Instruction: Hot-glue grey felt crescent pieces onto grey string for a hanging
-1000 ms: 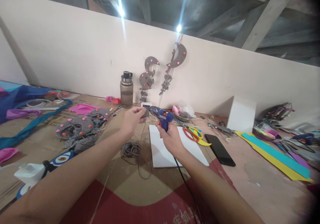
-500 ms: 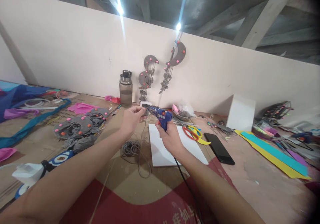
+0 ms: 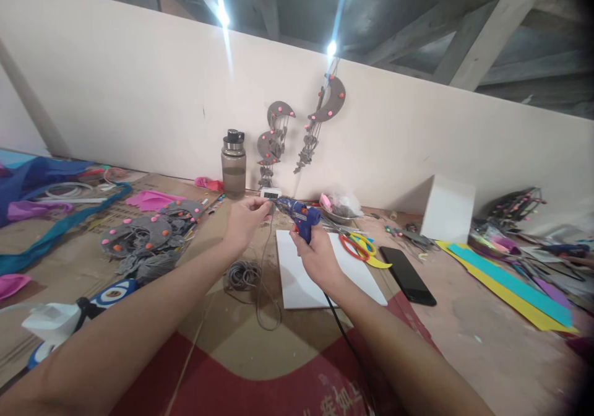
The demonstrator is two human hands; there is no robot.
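Note:
My right hand (image 3: pixel 318 258) is wrapped round the handle of a blue glue gun (image 3: pixel 306 218), whose nozzle points left at the fingertips of my left hand (image 3: pixel 247 221). The left fingers pinch a grey cord (image 3: pixel 263 261) near the nozzle; whether a small piece is also between them is too small to tell. The cord hangs down in a loop beside a grey cord coil (image 3: pixel 244 275) on the cardboard. A white board (image 3: pixel 325 280) lies flat under the glue gun and my right hand. The gun's black cable (image 3: pixel 346 335) runs toward me.
Behind stand a bottle (image 3: pixel 233 165) and a small white timer (image 3: pixel 270 193). Grey moon hangings (image 3: pixel 328 101) are against the wall. Scissors (image 3: pixel 356 247) and a phone (image 3: pixel 407 275) lie right; grey felt moons (image 3: pixel 143 233) and a white plug (image 3: pixel 53 322) lie left.
The glue gun has shifted very slightly at the left fingertips. A dark blue tool at the far right edge has moved a little.

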